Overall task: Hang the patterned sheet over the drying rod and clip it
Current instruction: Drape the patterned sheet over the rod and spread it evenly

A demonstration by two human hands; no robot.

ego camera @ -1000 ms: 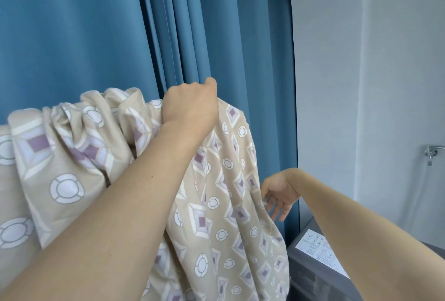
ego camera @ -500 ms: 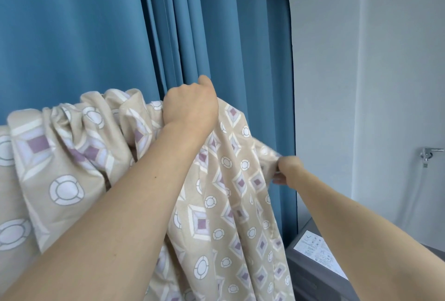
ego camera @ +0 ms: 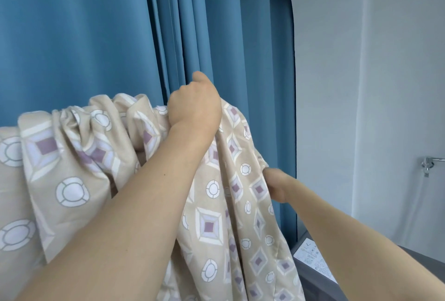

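Before blue curtain (ego camera: 96,35), patterned sheet (ego camera: 212,204) hangs lengthwise down; left hand (ego camera: 195,105) fingers grip top; right hand (ego camera: 277,185) fingers pinch edge.

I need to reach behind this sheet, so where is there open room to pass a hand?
Open room lies right of the patterned sheet, between the blue curtain edge and the white wall, above the grey appliance. Left of the left hand, bunched folds crowd the top; the right hand grips the sheet's edge.

The right hand (ego camera: 277,183), open below the patterned sheet (ego camera: 231,204) a second ago, has risen and now pinches its right edge.
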